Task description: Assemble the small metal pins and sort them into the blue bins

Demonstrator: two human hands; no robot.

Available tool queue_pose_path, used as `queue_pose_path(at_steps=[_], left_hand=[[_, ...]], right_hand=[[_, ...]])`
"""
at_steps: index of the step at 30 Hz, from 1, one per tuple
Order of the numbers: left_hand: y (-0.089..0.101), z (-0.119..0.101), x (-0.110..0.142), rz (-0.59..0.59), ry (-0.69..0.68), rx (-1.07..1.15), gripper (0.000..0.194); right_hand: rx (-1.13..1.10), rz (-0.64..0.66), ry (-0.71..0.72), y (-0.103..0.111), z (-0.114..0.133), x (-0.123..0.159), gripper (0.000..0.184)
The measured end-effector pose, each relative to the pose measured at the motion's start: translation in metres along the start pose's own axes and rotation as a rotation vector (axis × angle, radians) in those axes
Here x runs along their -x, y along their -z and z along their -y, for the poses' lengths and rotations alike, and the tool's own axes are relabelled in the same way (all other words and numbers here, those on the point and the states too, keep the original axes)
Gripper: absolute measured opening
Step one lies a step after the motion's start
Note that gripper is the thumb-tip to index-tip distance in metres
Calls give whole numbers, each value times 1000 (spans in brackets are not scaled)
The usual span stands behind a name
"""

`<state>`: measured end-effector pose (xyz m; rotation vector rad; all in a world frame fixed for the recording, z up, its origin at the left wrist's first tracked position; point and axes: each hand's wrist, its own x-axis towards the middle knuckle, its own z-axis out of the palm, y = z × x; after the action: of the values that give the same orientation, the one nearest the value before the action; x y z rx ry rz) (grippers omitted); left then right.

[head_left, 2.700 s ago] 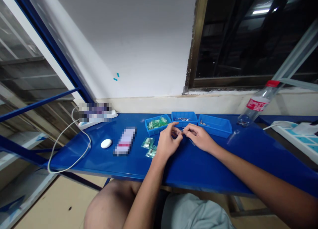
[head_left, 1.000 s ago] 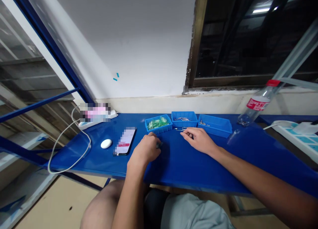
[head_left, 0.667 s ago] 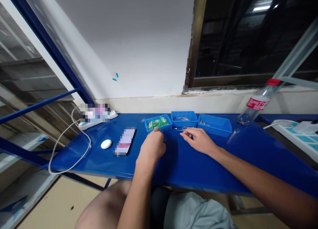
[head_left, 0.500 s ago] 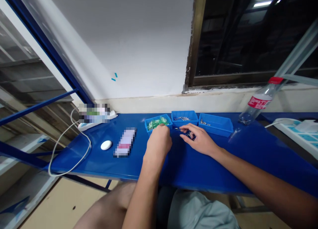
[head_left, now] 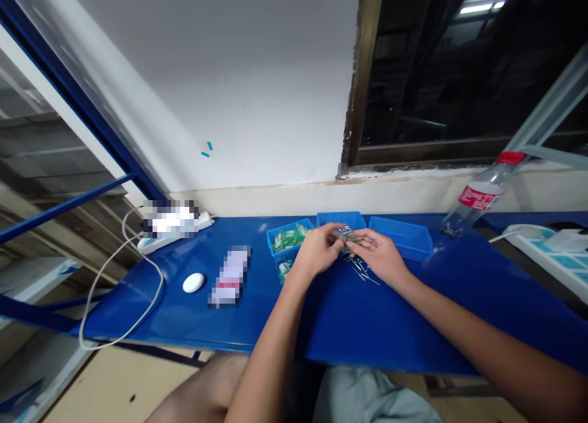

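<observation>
My left hand [head_left: 320,250] and my right hand [head_left: 377,256] meet above the table, fingertips pinched together. Between them is what looks like a small clear plastic bag [head_left: 348,234], partly hidden by the fingers. Just below my right hand, a loose pile of thin silvery pins [head_left: 364,272] lies on the table. A blue bin [head_left: 294,253] with green-and-clear bags stands left of my left hand, with another holder of similar bags [head_left: 285,267] in front of it. Behind my hands is a second blue bin [head_left: 339,216] containing metal pins.
A third blue bin [head_left: 407,239] stands to the right, near a tilted plastic bottle [head_left: 480,196]. On the left lie a white oval object [head_left: 193,283], a blurred-out phone-shaped object [head_left: 229,276] and a white cable [head_left: 160,282]. A power strip [head_left: 546,245] sits at far right.
My left hand has moved right, away from the bin of bags, to meet my right hand. The clear bag now shows between them. The pin pile is more exposed.
</observation>
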<state>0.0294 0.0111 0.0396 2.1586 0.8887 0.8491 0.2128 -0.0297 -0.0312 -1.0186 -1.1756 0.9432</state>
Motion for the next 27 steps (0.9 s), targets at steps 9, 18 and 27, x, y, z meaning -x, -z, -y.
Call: queue_pose_path(at_steps=[9,18,27], left_hand=[[-22,32,9,-114,-4,369,40],[-25,37,16,-122,15,518,46],[-25,40,15,-109,-7,565,48]], right_hand=[[31,-15,44,-2,-4,-4,47],[77,49,41,-1,-4,1,46],[2,-17,13,2,6,4,51]])
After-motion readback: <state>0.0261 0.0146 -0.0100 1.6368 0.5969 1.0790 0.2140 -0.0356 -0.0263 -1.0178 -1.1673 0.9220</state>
